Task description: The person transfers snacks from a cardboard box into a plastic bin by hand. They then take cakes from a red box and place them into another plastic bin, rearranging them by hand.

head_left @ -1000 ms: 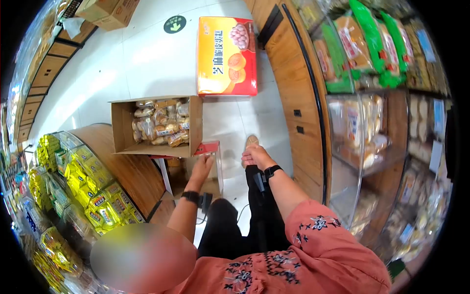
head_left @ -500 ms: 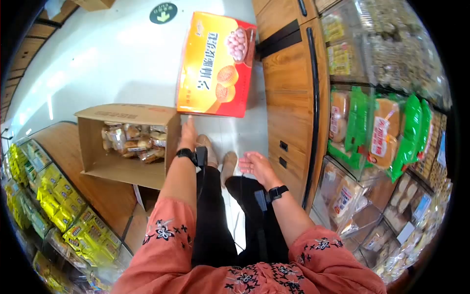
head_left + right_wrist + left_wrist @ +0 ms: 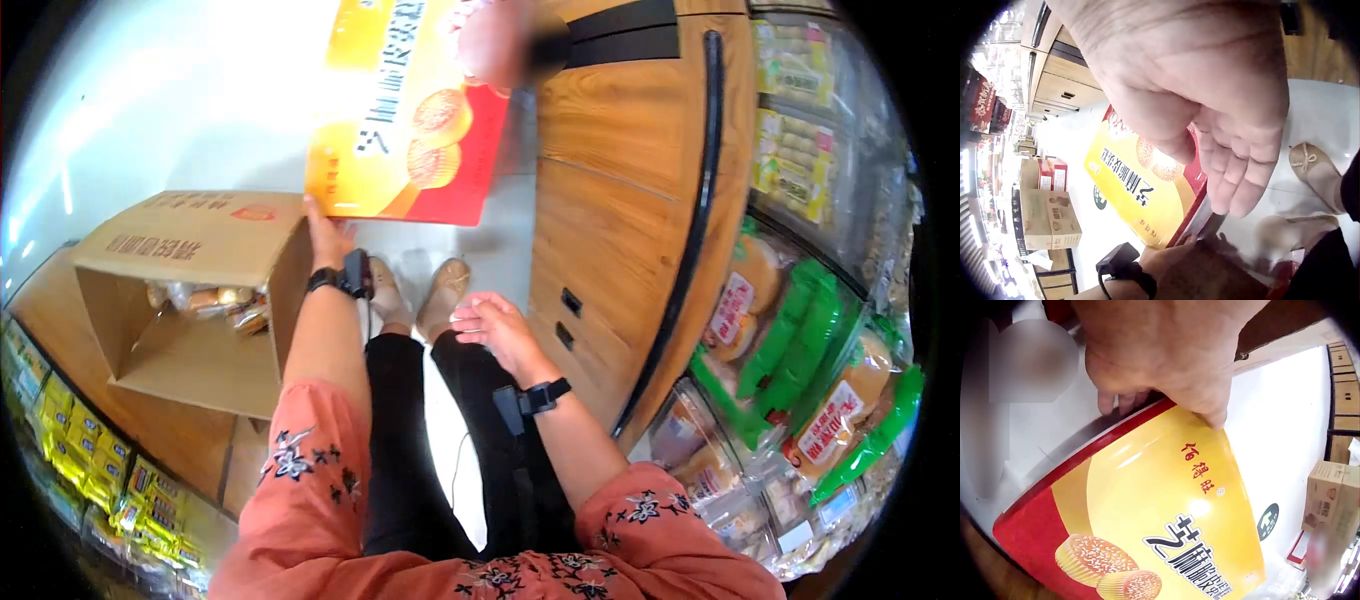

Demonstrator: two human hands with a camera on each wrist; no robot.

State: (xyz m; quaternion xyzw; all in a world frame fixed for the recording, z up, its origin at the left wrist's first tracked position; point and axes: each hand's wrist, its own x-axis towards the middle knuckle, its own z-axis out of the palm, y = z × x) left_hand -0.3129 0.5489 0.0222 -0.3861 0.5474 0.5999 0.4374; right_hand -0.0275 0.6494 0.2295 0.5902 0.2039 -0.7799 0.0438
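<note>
In the head view the left hand [image 3: 328, 238] is at the near left corner of a yellow and red printed box [image 3: 370, 165]. The left wrist view shows the thumb of that hand [image 3: 1163, 347] on the printed face [image 3: 1166, 469] and its other fingers curled over the red edge. The right hand [image 3: 505, 332] is held above the shoes, away from the box, its fingers loosely bent and holding nothing. In the right wrist view its palm [image 3: 1191, 94] covers part of the box [image 3: 1129, 181]. Whether the box rests fully on the floor is unclear.
A brown carton [image 3: 190, 235] with wrapped baked goods stands on its side left of the left forearm. Wooden cabinets [image 3: 610, 190] with a black rail [image 3: 690, 210] border the right, below shelves of packaged bread [image 3: 740, 310]. Two shoes [image 3: 446, 290] stand between.
The left hand has left the open boxes at the left and gripped the printed box's near corner. The right hand stays empty. The head view has shifted, with the brown carton now further left.
</note>
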